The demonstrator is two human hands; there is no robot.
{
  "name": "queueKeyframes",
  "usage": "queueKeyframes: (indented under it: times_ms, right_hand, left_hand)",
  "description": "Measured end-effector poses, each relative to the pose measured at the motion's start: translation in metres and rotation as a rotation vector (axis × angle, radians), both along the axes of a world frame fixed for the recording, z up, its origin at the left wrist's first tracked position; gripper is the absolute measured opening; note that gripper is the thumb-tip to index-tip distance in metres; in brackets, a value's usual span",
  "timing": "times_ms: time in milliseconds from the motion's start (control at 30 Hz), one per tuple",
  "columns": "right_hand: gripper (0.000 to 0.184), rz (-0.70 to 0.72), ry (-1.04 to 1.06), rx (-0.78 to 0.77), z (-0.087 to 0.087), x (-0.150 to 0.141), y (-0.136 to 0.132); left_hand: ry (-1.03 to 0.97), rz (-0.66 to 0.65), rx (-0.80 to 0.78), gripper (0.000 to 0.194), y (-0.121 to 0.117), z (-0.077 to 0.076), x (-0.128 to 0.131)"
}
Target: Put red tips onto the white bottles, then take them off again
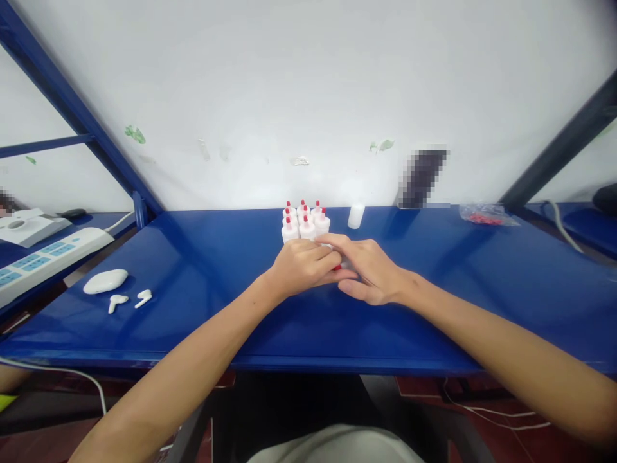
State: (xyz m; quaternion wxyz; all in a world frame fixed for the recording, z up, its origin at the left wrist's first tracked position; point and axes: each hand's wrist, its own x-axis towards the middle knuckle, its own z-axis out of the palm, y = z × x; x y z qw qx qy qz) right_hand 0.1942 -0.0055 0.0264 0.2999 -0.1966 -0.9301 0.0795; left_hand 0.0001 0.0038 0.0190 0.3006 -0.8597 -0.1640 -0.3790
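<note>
My left hand (308, 265) is closed, with a small red cap (337, 267) showing at its fingertips. My right hand (371, 270) curves in from the other side, fingers over the left hand and thumb below. Between the hands a pale bit of a white bottle (344, 264) shows beside the cap; most of it is hidden. Just beyond my left hand, several white squeeze bottles (307, 229) with red pointed tips stand upright in a tight group. To their right, a plain white bottle or cup-like piece (356, 217) without a red tip stands near the wall.
On the blue table (216, 257), a clear bag of red pieces (486, 217) lies at the back right. A white earbud case (106, 281) and two earbuds (143, 297) lie at left, near a power strip (53, 260). A pixelated dark object (423, 179) leans against the wall.
</note>
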Motion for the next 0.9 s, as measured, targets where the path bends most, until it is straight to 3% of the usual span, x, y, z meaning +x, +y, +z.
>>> queueKeyframes:
  times_ms: [267,433,633,767,900]
  right_hand:
    - [0.047,-0.087,-0.004,0.075,0.0,0.0,-0.001]
    - [0.038,-0.088,0.14,-0.104,-0.005,0.013,0.012]
    - [0.026,-0.124,0.274,-0.22,-0.014,0.02,0.029]
    - [0.017,-0.226,0.162,-0.145,-0.011,0.02,0.031]
    - [0.025,-0.333,0.034,-0.052,-0.008,0.017,0.032]
  left_hand:
    - [0.157,0.021,-0.153,0.043,0.005,-0.005,-0.001]
    - [0.232,0.077,-0.338,0.048,0.004,-0.004,-0.003]
    - [0.267,0.026,-0.603,0.05,-0.003,-0.007,0.003]
    - [0.305,0.016,-0.678,0.048,-0.006,-0.006,0.006]
    - [0.304,0.005,-0.749,0.05,-0.006,-0.003,0.002]
